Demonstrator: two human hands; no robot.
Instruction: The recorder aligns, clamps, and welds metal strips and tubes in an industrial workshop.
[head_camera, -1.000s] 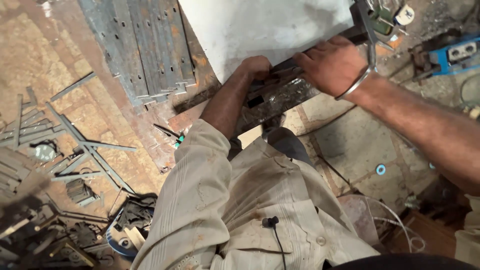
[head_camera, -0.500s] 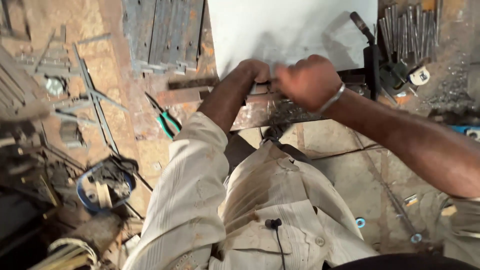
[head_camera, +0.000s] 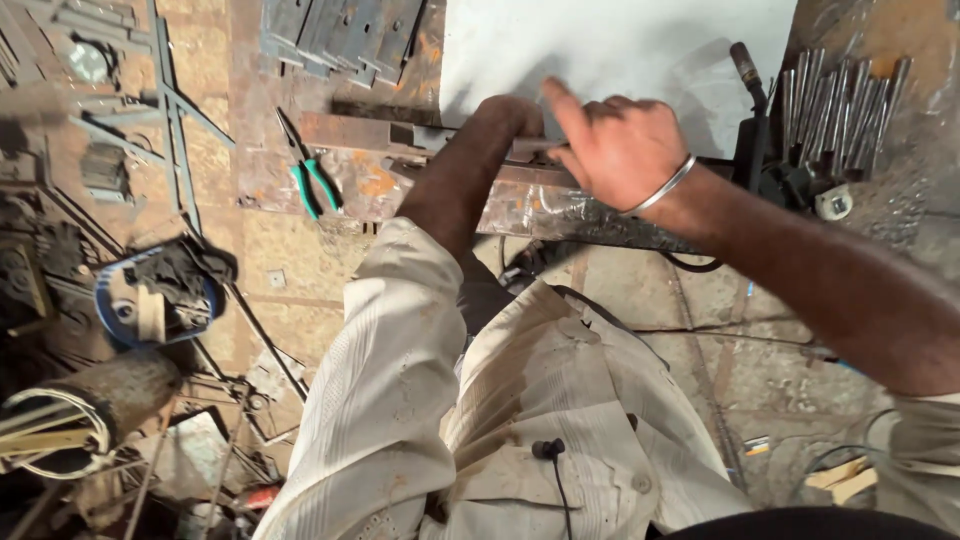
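A: Where are the hands?

B: The right hand (head_camera: 615, 150) hovers over a rusty steel bar (head_camera: 530, 205) at the edge of the workbench, fingers loosely spread, the forefinger stretched up toward the white sheet (head_camera: 610, 50). A metal bangle (head_camera: 665, 185) sits on the wrist. The left hand (head_camera: 510, 115) is curled on the same spot of the bar, mostly hidden behind its own forearm; I cannot tell whether it grips anything.

A: And the bar itself?

B: Long, flat, brown with rust and shiny in patches, lying across the bench just below the white sheet. A shorter rusty block (head_camera: 355, 130) lies to the left of the hands, near them.

A: What else is around?

B: Green-handled pliers (head_camera: 312, 180) lie on the bench left of the block. Above them is a stack of grey perforated plates (head_camera: 340, 35). To the right, a bundle of plain steel rods (head_camera: 845, 100) stands beside a dark clamp-like tool (head_camera: 755, 120).

A: Any containers?

B: A blue-rimmed round tub (head_camera: 150, 300) on the floor at left holds dark scraps and a pale roll. Below it lies a rusty pipe (head_camera: 110, 395) with thin rods sticking out.
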